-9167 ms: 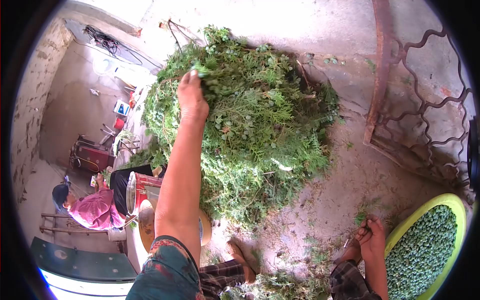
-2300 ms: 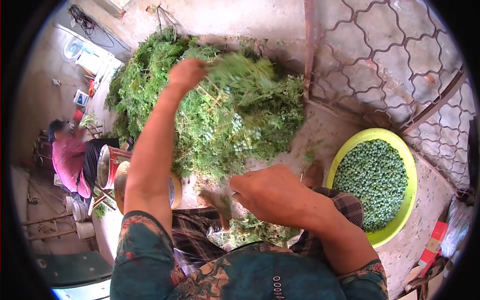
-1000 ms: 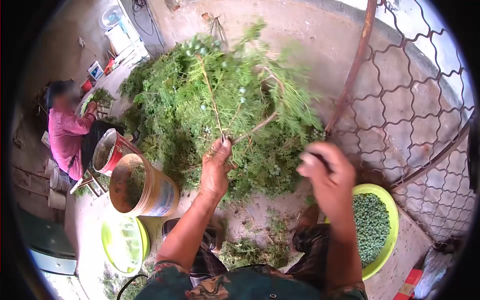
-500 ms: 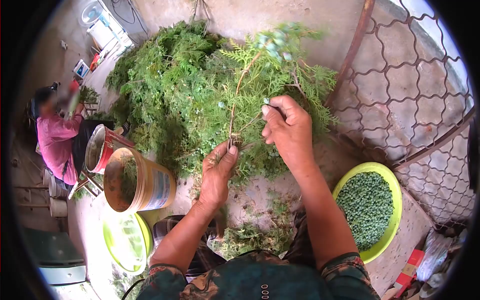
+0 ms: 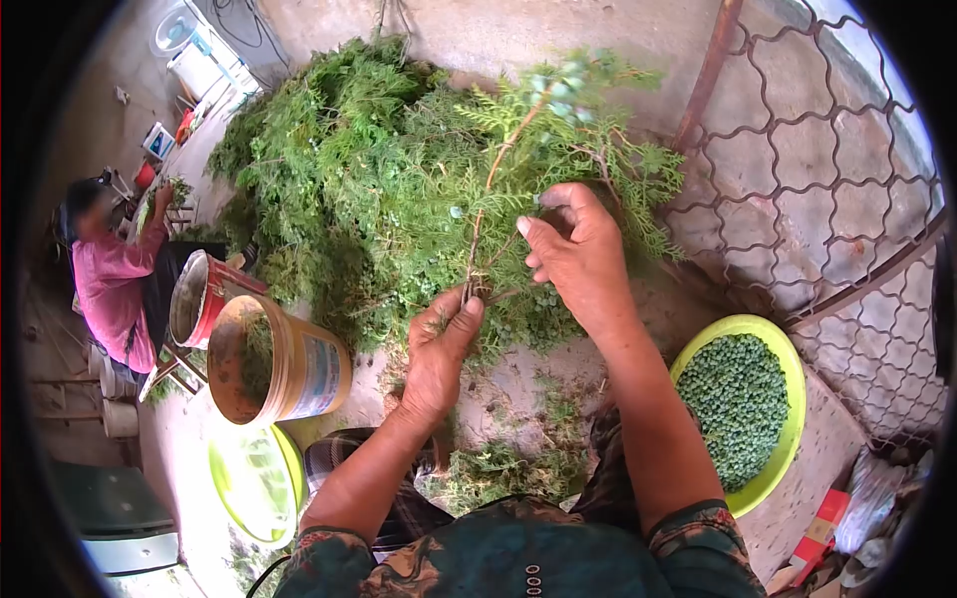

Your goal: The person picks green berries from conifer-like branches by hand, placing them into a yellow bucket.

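Note:
My left hand (image 5: 440,351) is closed round the stem end of a leafy green branch (image 5: 497,159), which stands up from it and bears pale blue-green berries (image 5: 564,88) near its top. To the right of the stem is my right hand (image 5: 581,249), its thumb and index finger apart beside the foliage, with a gap between them. Nothing shows in its fingers. Behind the branch lies a large heap of cut green branches (image 5: 329,149). At the right, a yellow-green basin (image 5: 795,399) holds many small green berries (image 5: 733,411).
A tan bucket (image 5: 317,371) and a red-and-white bucket (image 5: 191,299) stand left, above a light green basin (image 5: 295,468). A person in pink (image 5: 115,279) sits at far left, handling greenery. Wire mesh (image 5: 773,164) rises at right. Clippings (image 5: 508,473) lie below my hands.
My left hand and the branch have shifted slightly to the right. My right thumb and index finger have moved a little apart.

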`<state>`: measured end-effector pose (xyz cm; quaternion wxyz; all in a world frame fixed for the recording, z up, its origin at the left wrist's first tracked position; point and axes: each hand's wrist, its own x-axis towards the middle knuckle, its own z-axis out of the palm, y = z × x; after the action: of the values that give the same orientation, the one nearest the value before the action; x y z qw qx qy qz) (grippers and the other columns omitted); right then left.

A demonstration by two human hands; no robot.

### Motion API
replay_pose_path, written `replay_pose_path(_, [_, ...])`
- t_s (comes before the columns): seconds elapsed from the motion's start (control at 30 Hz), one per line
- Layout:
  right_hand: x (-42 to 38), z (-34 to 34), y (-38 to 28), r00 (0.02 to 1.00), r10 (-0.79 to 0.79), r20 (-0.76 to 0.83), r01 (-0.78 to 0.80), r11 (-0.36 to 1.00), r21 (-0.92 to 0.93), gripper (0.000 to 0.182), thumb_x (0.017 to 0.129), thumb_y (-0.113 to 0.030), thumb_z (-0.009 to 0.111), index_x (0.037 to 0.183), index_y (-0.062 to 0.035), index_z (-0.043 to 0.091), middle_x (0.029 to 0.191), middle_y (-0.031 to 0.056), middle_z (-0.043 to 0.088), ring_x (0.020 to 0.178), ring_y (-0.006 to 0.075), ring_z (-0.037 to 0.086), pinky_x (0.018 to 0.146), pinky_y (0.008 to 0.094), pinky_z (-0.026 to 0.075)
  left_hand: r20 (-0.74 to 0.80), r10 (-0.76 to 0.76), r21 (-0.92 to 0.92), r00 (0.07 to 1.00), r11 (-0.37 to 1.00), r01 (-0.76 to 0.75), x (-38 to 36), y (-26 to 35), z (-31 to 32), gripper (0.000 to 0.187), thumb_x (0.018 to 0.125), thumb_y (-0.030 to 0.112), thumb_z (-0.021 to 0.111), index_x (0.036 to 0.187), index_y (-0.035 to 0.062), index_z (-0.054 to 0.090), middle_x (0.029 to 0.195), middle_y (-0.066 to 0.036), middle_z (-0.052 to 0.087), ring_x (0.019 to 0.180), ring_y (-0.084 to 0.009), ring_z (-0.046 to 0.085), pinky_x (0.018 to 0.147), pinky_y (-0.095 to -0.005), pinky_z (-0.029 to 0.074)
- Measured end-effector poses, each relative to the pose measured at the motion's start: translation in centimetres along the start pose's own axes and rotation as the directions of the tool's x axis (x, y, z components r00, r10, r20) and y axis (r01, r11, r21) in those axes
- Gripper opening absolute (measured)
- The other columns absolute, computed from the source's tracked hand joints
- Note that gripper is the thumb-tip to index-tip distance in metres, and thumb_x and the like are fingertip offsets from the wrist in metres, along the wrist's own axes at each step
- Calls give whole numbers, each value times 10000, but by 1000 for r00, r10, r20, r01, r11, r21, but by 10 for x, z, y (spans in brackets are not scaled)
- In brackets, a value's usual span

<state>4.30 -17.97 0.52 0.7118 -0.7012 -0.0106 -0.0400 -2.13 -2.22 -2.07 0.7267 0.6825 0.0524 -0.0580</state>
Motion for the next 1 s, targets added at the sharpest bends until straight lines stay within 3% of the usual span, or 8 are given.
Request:
replay_pose_path(0.23, [6, -9, 19, 996, -84, -8, 83, 991, -102, 151, 839, -37, 599, 964, 7, 525, 752, 39, 557, 594, 85, 548, 465, 211, 459, 17, -15, -8, 1000, 1000, 15, 0, 0, 8, 245, 890, 316, 566, 929, 74, 577, 673, 82, 409, 614, -27, 363, 545, -185, 326])
replay_pose_path(0.4, [6, -6, 16, 872, -482, -90, 436, 846, -306, 112, 811, 29, 542, 917, -5, 528, 690, 45, 544, 565, 84, 543, 467, 230, 466, 18, -61, -82, 998, 995, 62, 0, 6, 9, 201, 910, 246, 553, 977, 64, 602, 670, 92, 423, 622, -24, 358, 563, -186, 303])
replay_pose_path(0.47, [4, -13, 2, 968, -162, -191, 204, 952, 227, 102, 802, 31, 516, 885, -28, 526, 672, 44, 535, 511, 89, 503, 444, 243, 443, 24, -74, -81, 997, 994, 75, -1, 7, 11, 204, 910, 251, 553, 986, 68, 600, 673, 92, 425, 626, -26, 361, 570, -186, 304])
replay_pose_path(0.53, [9, -31, -11, 985, 10, -172, 106, 754, 648, 81, 816, 10, 484, 892, -13, 498, 677, 54, 533, 492, 81, 490, 379, 259, 429, -134, -155, -207, 979, 970, 126, -3, 2, 15, 198, 911, 254, 548, 969, 73, 603, 676, 96, 417, 637, -25, 353, 584, -185, 297])
replay_pose_path(0.63, [2, -37, -16, 998, 34, -59, 20, 686, 727, 64, 830, -7, 505, 891, -19, 518, 688, 47, 529, 487, 76, 475, 367, 254, 414, -13, -91, -151, 996, 985, 88, -2, 2, 7, 240, 895, 277, 572, 995, 59, 574, 733, 61, 452, 685, -42, 406, 626, -199, 363])
replay_pose_path(0.7, [-4, -28, -14, 997, -48, -57, 65, 929, 365, 99, 832, -14, 555, 929, -8, 543, 694, 71, 553, 514, 97, 515, 412, 265, 426, -18, -67, -140, 998, 988, 64, -1, -1, 4, 208, 902, 257, 562, 977, 65, 592, 717, 74, 440, 668, -36, 383, 614, -196, 335])
replay_pose_path(0.83, [-1, -15, 8, 867, -479, -139, 416, 848, -327, 235, 789, 10, 626, 1011, 9, 549, 746, 133, 601, 605, 175, 605, 551, 293, 463, -8, -74, -123, 997, 990, 73, -3, 0, 4, 255, 895, 287, 572, 996, 53, 585, 724, 63, 453, 685, -48, 404, 649, -208, 364])
replay_pose_path(1.0, [-1, -12, 9, 858, -500, -113, 408, 800, -440, 246, 783, 19, 608, 1024, 7, 563, 808, 180, 616, 651, 318, 604, 587, 331, 478, -1, 13, 30, 1000, 999, -13, -3, -1, 3, 255, 897, 305, 562, 953, 59, 592, 692, 68, 435, 655, -40, 378, 621, -197, 340])
